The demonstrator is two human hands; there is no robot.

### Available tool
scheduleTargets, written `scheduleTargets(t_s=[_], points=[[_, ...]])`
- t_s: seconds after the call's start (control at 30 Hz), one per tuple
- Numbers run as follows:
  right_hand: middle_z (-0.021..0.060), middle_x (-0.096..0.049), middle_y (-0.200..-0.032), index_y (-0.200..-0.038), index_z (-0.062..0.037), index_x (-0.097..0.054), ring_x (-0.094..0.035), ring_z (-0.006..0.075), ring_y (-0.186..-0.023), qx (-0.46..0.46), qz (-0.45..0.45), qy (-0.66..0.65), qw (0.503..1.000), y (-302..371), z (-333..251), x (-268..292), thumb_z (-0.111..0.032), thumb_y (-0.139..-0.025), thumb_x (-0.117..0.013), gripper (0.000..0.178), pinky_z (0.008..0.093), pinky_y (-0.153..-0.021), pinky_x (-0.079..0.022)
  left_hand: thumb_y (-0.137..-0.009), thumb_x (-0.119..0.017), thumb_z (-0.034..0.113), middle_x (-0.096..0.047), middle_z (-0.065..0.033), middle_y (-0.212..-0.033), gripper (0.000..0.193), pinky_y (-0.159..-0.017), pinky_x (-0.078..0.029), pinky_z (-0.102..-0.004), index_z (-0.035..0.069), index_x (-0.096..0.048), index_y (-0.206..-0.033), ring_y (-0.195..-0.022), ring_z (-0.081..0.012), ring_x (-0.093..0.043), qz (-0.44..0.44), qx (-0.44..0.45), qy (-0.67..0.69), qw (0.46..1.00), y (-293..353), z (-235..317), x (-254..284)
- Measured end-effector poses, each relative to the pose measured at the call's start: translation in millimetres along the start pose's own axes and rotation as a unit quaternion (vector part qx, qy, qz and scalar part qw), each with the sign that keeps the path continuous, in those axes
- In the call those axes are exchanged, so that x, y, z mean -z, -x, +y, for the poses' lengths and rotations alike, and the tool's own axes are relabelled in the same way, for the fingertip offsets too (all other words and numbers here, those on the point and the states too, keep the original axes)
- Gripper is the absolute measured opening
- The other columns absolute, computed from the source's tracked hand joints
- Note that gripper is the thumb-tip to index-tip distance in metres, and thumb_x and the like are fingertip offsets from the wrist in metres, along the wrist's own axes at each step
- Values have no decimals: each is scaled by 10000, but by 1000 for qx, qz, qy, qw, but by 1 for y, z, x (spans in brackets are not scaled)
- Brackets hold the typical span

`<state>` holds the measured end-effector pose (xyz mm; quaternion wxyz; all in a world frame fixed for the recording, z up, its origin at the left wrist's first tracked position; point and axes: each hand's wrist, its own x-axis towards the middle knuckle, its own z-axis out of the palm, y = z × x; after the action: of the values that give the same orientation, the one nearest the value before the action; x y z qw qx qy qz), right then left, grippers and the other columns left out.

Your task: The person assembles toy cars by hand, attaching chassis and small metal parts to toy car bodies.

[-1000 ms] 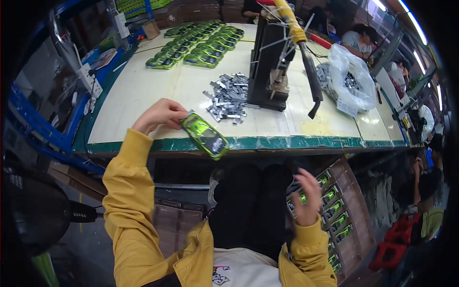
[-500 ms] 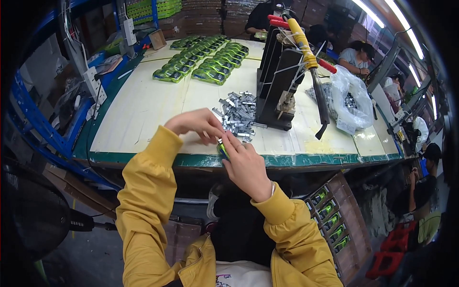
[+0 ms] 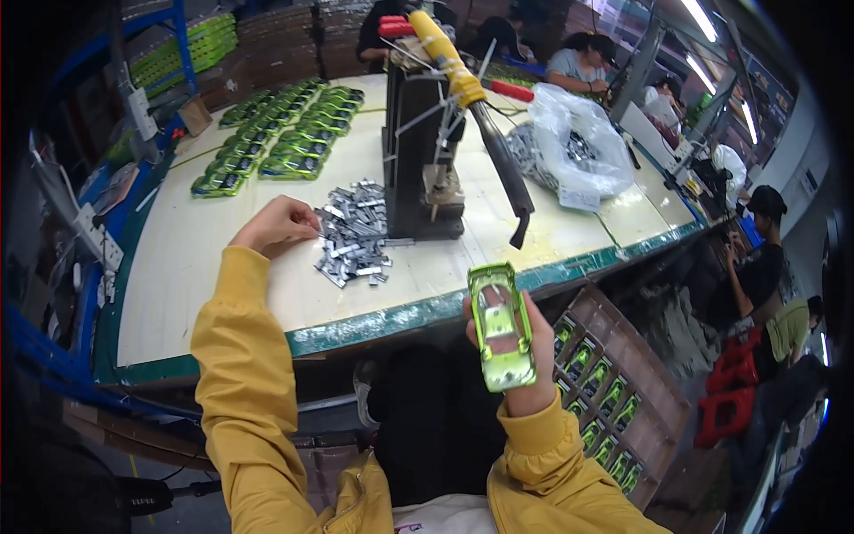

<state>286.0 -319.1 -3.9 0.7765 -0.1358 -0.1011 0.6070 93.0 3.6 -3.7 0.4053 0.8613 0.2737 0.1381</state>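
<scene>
A shiny green toy car body (image 3: 500, 325) lies in my right hand (image 3: 532, 378), its hollow underside or window openings showing, held over the table's front edge. My right fingers are wrapped round its sides. On the table, a heap of small silver-grey metal-looking parts (image 3: 354, 233) is spread in front of a black hand press (image 3: 427, 151). My left hand (image 3: 283, 222) rests at the left edge of this heap with thumb and fingers pinched together. What the pinch holds, if anything, is too small to make out.
The press's yellow-wrapped lever (image 3: 449, 62) slants down to the right. Rows of green car bodies (image 3: 267, 133) stand at the back left. A clear plastic bag (image 3: 578, 151) of grey parts sits at right. Below, a brown box (image 3: 654, 400) holds more green cars. Several people work beyond.
My hands have parted: the right has drawn the car body right and down, turning it into view, and the left has moved left to the heap. The whole view has swung to the right.
</scene>
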Motion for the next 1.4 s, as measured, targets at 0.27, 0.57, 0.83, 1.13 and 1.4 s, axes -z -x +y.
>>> scheduleTargets(t_s=[0.27,0.57,0.83,1.13,1.4], points=[[229,-467,-1027,-1032,63,-456,-421,345,-1003,-6,-13,-134,991,-11,-26,-16,-266,-870,-321,390,422,-739,-460,-727,-600,136,-518,12,-675,109,-442,-332,-174,34,-572,-754,-537,-36,-408,90,-22,80,993,7,-2,2],[215,-455,-1045,-1038,63,-447,-406,325,-1024,-25,-23,-142,989,-9,-30,-29,-267,-869,-325,390,406,-738,-457,-783,-543,120,-545,-12,-775,257,-537,-453,-194,17,-523,-1018,-607,-47,-468,219,4,290,932,9,-9,1],[205,-443,-1057,-1034,42,-447,-403,313,-1026,-30,-35,-163,986,-7,-33,-36,-269,-868,-333,370,399,-738,-453,-776,-552,138,-529,8,-774,241,-503,-447,-194,30,-536,-990,-630,-47,-465,224,40,287,930,9,-12,1],[184,-455,-1041,-1028,35,-449,-404,298,-1025,-24,-6,-155,988,-6,-37,-39,-280,-863,-349,369,380,-731,-449,-772,-552,158,-511,19,-748,203,-482,-423,-190,48,-545,-943,-630,-53,-463,199,45,291,935,6,-14,-1],[176,-451,-1056,-1042,9,-454,-397,284,-1033,-40,-5,-173,984,-4,-38,-44,-273,-859,-361,349,376,-741,-439,-775,-550,158,-511,17,-744,189,-481,-417,-193,56,-538,-933,-628,-58,-465,194,46,298,934,8,-12,1]])
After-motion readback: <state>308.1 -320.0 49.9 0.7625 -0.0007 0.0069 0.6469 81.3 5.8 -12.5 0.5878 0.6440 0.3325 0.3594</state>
